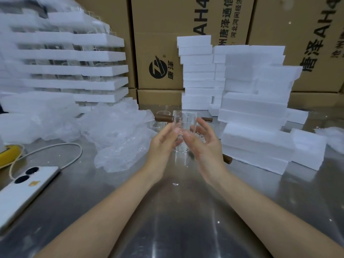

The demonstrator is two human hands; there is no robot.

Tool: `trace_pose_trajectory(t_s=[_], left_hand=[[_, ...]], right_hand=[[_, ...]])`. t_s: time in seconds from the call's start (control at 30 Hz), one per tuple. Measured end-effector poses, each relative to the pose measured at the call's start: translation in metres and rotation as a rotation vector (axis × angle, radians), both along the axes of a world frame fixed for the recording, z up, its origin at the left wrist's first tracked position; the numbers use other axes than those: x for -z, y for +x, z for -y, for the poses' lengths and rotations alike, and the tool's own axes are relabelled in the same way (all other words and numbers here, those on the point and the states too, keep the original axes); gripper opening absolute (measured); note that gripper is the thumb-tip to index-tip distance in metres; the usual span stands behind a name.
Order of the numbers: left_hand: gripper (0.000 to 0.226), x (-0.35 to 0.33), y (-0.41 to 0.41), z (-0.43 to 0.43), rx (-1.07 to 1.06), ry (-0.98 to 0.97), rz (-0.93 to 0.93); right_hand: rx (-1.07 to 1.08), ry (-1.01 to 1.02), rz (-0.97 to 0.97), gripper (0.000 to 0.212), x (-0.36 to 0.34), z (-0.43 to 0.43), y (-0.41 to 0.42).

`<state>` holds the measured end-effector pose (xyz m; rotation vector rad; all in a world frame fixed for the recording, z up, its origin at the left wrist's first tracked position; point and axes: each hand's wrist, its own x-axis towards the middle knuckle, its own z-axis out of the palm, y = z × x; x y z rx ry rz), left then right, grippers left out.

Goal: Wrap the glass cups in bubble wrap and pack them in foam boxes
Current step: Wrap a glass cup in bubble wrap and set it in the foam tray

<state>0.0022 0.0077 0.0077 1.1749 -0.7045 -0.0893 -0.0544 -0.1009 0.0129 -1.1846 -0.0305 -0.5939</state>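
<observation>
While the left hand curls its fingers against a bare glass cup held upright above the table, the right hand cups the other side with fingers spread and relaxed; whether it touches the glass is hard to tell. No wrap is on the cup, so the step in hand looks like taking up a cup ahead of wrapping. The next move probably calls for bringing it to the bubble wrap, heaped just left of the grip, with a sure hold on slick glass.

Far left of the grip lie a phone and its cable, with layered foam trays behind. Just beyond the grip stand more cups with wooden handles. Cardboard cartons wall the back. Right of the grip rise stacked foam boxes. Beneath it all runs a shiny metal table.
</observation>
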Motion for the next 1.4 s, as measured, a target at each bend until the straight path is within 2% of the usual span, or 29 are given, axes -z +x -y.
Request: trace_pose_trajectory(t_s=[0.1,0.27,0.4,0.47,0.53,0.6,0.8,0.93,1.03,1.17,1.3,1.4], left_hand=[[0.028,-0.001,-0.004,0.003,0.108,-0.060,-0.097],[0.053,-0.002,0.001,-0.002,0.122,-0.108,-0.206],[0.056,-0.001,0.000,-0.001,0.112,-0.142,-0.240],[0.048,-0.002,0.000,-0.001,0.130,-0.210,-0.286],[0.029,-0.004,0.000,-0.002,0.190,-0.277,-0.346],[0.013,-0.004,0.002,-0.003,0.235,-0.301,-0.373],[0.035,-0.005,-0.001,-0.004,0.217,-0.246,-0.411],[0.048,-0.006,-0.005,0.000,0.259,-0.237,-0.411],[0.050,-0.007,-0.007,-0.001,0.343,-0.262,-0.436],[0.053,-0.005,-0.008,-0.001,0.407,-0.203,-0.368],[0.059,-0.002,-0.008,0.000,0.402,-0.242,-0.411],[0.053,-0.002,-0.006,0.000,0.395,-0.257,-0.427]], right_hand=[[0.117,-0.092,0.001,0.051,0.002,-0.002,0.002],[-0.020,0.016,0.046,0.043,0.002,0.002,0.003],[-0.047,0.048,0.035,0.039,0.002,0.004,0.004],[-0.119,0.125,0.051,0.030,0.001,0.006,0.004],[-0.179,0.211,0.075,0.022,0.001,0.008,0.005],[-0.172,0.221,0.080,0.025,0.000,0.009,0.005],[-0.042,-0.070,0.003,0.050,0.002,0.006,0.003],[0.126,-0.257,0.027,0.049,0.000,0.005,0.001],[0.197,-0.292,0.032,0.051,-0.002,0.004,0.002],[0.251,-0.269,-0.002,0.053,0.000,0.002,0.002],[0.242,-0.290,-0.011,0.047,-0.001,0.002,0.002],[0.213,-0.283,0.009,0.039,-0.001,0.001,0.002]])
